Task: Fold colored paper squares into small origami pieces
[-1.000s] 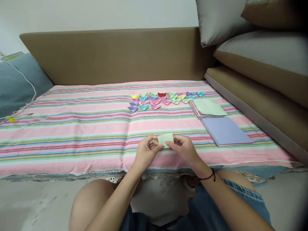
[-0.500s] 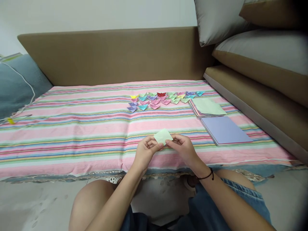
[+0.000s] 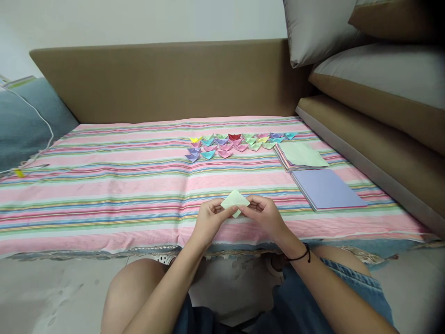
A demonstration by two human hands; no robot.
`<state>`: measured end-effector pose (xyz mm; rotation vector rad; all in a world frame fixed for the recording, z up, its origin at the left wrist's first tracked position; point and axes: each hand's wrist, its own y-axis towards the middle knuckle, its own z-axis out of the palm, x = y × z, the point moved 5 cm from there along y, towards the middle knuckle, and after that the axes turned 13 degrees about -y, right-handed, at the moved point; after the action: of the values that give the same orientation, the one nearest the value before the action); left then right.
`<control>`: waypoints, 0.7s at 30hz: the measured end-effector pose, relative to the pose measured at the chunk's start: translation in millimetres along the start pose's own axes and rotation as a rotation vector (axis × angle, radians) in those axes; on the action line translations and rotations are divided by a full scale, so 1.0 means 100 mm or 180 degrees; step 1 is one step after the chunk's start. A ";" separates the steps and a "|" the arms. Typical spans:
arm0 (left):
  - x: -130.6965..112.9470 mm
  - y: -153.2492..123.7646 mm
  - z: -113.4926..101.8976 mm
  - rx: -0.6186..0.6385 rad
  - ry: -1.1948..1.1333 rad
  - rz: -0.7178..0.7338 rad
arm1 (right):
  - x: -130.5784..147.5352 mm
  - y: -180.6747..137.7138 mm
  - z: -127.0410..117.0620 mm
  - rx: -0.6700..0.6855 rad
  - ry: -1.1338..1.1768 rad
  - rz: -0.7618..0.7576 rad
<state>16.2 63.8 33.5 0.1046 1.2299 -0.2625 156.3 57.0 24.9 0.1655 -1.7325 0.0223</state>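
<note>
A small pale green folded paper (image 3: pixel 235 201) is pinched between both hands just above the front edge of the striped cloth (image 3: pixel 121 185). My left hand (image 3: pixel 209 221) grips its left corner with thumb and fingers. My right hand (image 3: pixel 264 217), with a black band on the wrist, grips its right side. The paper now shows a pointed top, like a diamond. Farther back lie several small folded paper boats (image 3: pixel 236 142) in mixed colours, set in rows.
Two stacks of square paper lie right of the boats: one topped pale green (image 3: pixel 301 156), one lilac (image 3: pixel 327 188). Brown cushions (image 3: pixel 378 134) rise at the right, a brown backrest (image 3: pixel 167 79) behind. A grey pillow with a white cable (image 3: pixel 24 120) sits left.
The green paper has been turned and refolded between the fingers, from a flat rectangle to a pointed diamond shape. Both hands stay in the same place.
</note>
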 end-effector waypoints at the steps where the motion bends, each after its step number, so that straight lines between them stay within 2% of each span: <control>1: 0.01 0.00 -0.02 -0.0111 -0.0044 -0.0004 | -0.01 0.00 0.01 -0.0037 0.0038 0.0025; 4: 0.04 0.00 -0.04 -0.0265 -0.0208 -0.0011 | -0.03 -0.01 0.05 -0.0045 0.0127 0.0114; 12: 0.06 0.00 0.01 -0.0040 -0.0152 -0.0172 | -0.03 -0.03 0.10 0.0013 0.0033 0.0302; 18: -0.09 0.01 -0.02 0.0004 0.0711 0.0473 | 0.00 -0.05 0.13 0.0129 0.0212 0.0414; 21: -0.08 0.01 -0.03 0.0037 0.0591 0.0385 | 0.01 -0.05 0.11 0.0093 0.0237 0.0406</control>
<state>10.9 66.7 40.3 0.2168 1.4007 -0.1572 146.4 51.2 23.8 0.0744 -1.6669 0.1457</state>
